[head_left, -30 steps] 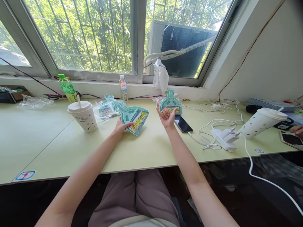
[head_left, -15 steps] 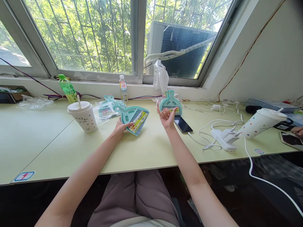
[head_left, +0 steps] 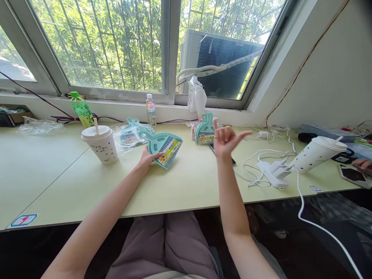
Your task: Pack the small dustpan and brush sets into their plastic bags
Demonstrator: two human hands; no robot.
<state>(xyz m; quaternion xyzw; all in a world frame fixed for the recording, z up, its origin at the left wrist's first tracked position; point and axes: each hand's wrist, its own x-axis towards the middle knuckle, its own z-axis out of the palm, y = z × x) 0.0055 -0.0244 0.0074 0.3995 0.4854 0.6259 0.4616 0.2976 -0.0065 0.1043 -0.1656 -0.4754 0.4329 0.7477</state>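
Observation:
My left hand [head_left: 147,158] is closed on the side of a teal dustpan and brush set [head_left: 158,143] with a yellow label, held tilted above the table. Its handle points up and to the left. My right hand [head_left: 225,142] holds nothing; thumb and little finger stretch apart while the middle fingers curl in. Just left of it stands another set of teal dustpans [head_left: 207,130], partly in plastic. A phone [head_left: 212,148] lies mostly hidden behind the right hand. Behind the left hand are more teal dustpans [head_left: 132,133] in clear wrapping.
A lidded paper cup [head_left: 101,145] with a straw stands at left, a green bottle [head_left: 81,110] behind it. A small bottle [head_left: 150,110] is by the window. On the right are a power strip [head_left: 273,174], white cables, a second cup [head_left: 316,153] and another person's hand [head_left: 363,164].
My right hand has moved right, away from the standing dustpans, its little finger and thumb now spread wide. My left hand holds its dustpan set almost in the same place.

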